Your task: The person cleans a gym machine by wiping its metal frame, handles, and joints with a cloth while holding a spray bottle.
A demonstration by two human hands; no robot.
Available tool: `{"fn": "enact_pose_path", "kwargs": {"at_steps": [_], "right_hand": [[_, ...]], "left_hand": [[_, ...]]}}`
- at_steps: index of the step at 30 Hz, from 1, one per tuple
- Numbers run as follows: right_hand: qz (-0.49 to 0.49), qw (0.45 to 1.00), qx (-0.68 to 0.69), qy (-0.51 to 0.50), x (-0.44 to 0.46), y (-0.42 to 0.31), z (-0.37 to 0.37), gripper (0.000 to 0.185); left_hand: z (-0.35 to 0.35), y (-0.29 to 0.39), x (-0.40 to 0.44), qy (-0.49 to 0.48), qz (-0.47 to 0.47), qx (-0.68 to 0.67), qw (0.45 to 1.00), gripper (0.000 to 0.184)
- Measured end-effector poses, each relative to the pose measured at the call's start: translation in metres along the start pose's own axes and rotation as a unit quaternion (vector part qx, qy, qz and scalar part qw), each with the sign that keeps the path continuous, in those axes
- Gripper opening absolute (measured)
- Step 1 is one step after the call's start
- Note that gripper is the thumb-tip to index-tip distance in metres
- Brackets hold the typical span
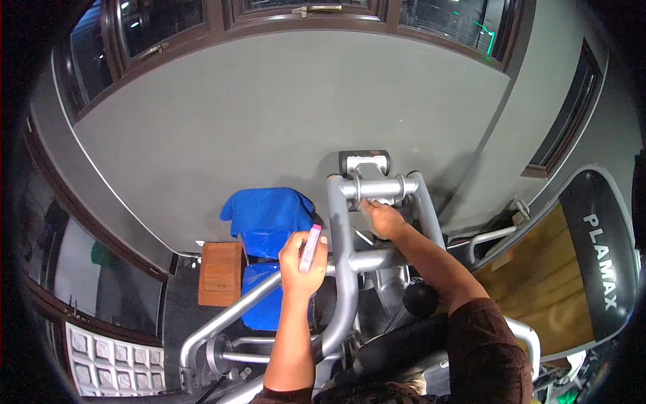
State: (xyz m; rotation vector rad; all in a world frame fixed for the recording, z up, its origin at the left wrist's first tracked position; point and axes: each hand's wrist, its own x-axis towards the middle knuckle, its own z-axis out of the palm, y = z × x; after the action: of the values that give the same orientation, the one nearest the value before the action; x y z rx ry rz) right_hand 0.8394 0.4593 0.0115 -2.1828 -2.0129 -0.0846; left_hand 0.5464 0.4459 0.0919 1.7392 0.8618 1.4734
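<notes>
My left hand (pixel 301 273) is closed round a slim, pale stick-shaped thing with a bright pink end (pixel 311 246), held upright. Its exact kind is not clear. My right hand (pixel 385 221) reaches to the upper crossbar (pixel 380 188) of a silver metal exercise machine frame (pixel 343 296). Its fingers are drawn together at the underside of the bar, near a ring-shaped bracket (pixel 356 186). Whether they pinch anything small there is hidden. Behind the crossbar sits a black roller-like pad (pixel 364 160) on a metal mount.
A blue towel (pixel 269 207) drapes over a blue chair (pixel 259 296) behind the left hand. Beside it stands a brown wooden box or stool (pixel 220 273). A black knob (pixel 420 299) is under my right forearm. A panel marked PLAMAX (pixel 599 262) stands at right. A grey wall (pixel 282 114) rises behind.
</notes>
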Motion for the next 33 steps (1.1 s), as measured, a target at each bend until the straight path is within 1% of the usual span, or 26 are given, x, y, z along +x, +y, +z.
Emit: {"fn": "enact_pose_path", "kwargs": {"at_steps": [2, 5, 8, 11, 14, 15, 18, 21, 24, 27, 30, 33], "right_hand": [[0.068, 0.996, 0.02, -0.055, 0.003, -0.003, -0.006, 0.043], [0.079, 0.995, -0.043, -0.036, 0.004, 0.002, -0.001, 0.047], [0.099, 0.98, -0.095, -0.143, 0.006, 0.009, -0.002, 0.04], [0.129, 0.984, -0.008, -0.123, 0.005, -0.014, -0.033, 0.035], [0.094, 0.99, 0.014, -0.106, 0.016, -0.016, -0.014, 0.032], [0.061, 0.994, 0.012, -0.089, 0.015, -0.018, -0.012, 0.031], [-0.026, 0.999, 0.033, 0.033, 0.012, -0.005, 0.005, 0.031], [0.054, 0.998, -0.033, -0.028, 0.017, -0.001, 0.009, 0.031], [0.145, 0.979, -0.129, -0.068, 0.017, 0.001, 0.007, 0.031], [0.2, 0.971, -0.116, -0.068, 0.01, 0.014, 0.006, 0.03], [0.184, 0.983, -0.019, -0.023, 0.01, 0.023, 0.015, 0.024], [0.138, 0.988, 0.054, 0.048, 0.007, 0.038, 0.028, 0.022]], "left_hand": [[0.0, 0.001, 0.001, 0.005, 0.0, -0.003, 1.0, 0.011], [0.0, 0.002, 0.0, 0.008, -0.008, -0.005, 1.0, 0.012], [0.0, -0.003, 0.001, 0.01, -0.003, 0.002, 1.0, 0.012], [0.001, 0.001, 0.0, 0.008, -0.011, -0.003, 1.0, 0.012], [0.002, 0.002, -0.002, 0.0, -0.018, -0.006, 1.0, 0.012], [0.002, 0.002, -0.002, -0.002, -0.017, -0.004, 1.0, 0.012], [0.002, 0.0, -0.001, -0.001, -0.004, -0.002, 1.0, 0.012], [0.002, 0.008, 0.0, 0.002, -0.011, 0.005, 1.0, 0.013], [0.0, -0.002, -0.002, -0.005, -0.006, 0.008, 1.0, 0.013], [-0.001, -0.004, -0.001, 0.003, -0.001, 0.006, 1.0, 0.013], [0.0, -0.005, 0.0, 0.005, -0.01, 0.0, 1.0, 0.013], [0.001, -0.001, 0.001, 0.008, -0.021, -0.007, 1.0, 0.013]]}}
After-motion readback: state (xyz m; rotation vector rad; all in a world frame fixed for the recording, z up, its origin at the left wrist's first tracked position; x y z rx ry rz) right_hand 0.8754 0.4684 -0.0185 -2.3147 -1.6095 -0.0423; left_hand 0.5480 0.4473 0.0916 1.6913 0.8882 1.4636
